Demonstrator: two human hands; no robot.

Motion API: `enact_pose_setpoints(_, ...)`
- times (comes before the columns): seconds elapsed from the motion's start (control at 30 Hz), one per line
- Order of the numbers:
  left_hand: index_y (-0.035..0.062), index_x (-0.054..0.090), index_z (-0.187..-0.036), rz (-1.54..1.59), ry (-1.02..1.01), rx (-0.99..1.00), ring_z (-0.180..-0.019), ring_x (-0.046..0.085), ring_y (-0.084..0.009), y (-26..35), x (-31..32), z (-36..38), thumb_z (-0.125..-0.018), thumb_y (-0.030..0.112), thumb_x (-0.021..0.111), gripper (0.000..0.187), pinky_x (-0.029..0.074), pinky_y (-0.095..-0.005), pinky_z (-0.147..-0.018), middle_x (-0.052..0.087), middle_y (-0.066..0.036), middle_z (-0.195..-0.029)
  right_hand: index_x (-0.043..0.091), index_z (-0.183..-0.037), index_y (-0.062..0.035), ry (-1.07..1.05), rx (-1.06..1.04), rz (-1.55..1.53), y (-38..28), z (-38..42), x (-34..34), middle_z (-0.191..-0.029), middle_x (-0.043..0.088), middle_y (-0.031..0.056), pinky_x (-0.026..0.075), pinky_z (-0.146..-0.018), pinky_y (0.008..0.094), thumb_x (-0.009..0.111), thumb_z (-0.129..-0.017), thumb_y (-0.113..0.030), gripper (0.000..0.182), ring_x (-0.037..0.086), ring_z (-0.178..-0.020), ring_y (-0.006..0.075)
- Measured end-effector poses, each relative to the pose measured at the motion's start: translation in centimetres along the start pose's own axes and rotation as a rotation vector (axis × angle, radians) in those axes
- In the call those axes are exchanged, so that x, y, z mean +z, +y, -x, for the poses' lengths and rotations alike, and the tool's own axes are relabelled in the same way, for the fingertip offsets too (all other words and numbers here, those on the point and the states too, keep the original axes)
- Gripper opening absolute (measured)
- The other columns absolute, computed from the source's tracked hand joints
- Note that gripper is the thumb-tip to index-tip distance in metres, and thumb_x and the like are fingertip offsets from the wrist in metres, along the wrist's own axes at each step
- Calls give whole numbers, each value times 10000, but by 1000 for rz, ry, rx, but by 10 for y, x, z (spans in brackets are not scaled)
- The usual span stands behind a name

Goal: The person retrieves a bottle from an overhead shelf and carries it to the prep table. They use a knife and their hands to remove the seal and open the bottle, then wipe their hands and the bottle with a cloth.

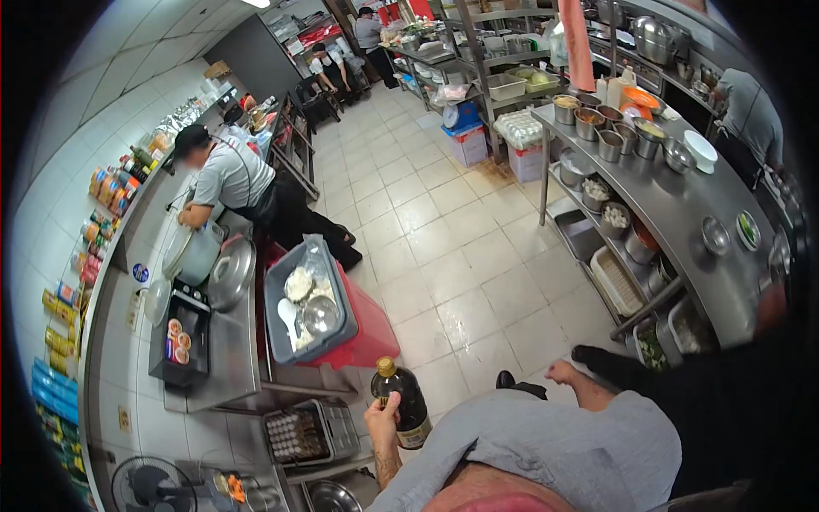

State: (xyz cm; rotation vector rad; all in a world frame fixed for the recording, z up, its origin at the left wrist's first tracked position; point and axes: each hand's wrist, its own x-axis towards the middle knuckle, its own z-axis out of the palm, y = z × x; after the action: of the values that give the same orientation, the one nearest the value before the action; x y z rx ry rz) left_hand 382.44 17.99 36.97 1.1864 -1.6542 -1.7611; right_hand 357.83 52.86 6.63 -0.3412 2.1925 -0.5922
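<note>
My left hand (382, 420) grips a dark glass bottle (404, 411) with a gold cap, held upright by its body above the tiled floor. My right hand (563, 372) hangs in front of my grey shirt with its fingers curled and nothing in it. It is about a forearm's length to the right of the bottle. A tray of eggs (297, 435) lies just left of the bottle hand.
A co-worker in a grey shirt (230, 175) bends over the left counter by a large pot (198, 253). A red bin carrying a grey tub (317, 309) stands beside the aisle. A steel counter (674, 213) with several metal bowls runs along the right. More people stand further back.
</note>
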Motion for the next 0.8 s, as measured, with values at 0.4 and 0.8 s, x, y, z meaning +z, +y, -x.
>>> enact_pose_setpoints(0.4,77,524,-619,38,52,29,-416,374,-52,86,99,-279,-794,267,721,326,270,-216,-392,455,35,-511,615,-1034,-28,290,-308,-192,-269,-247,-225,-994,643,170,490,-810,378,636,-761,-276,369,612,-925,318)
enact_pose_setpoints(0.8,65,528,-591,-178,-254,-53,-441,398,-51,200,248,-586,-779,331,725,380,282,-211,-404,477,19,-528,614,-827,-31,382,648,-601,-158,-287,-256,-759,633,132,494,-514,383,631,-798,-208,180,618,-599,226)
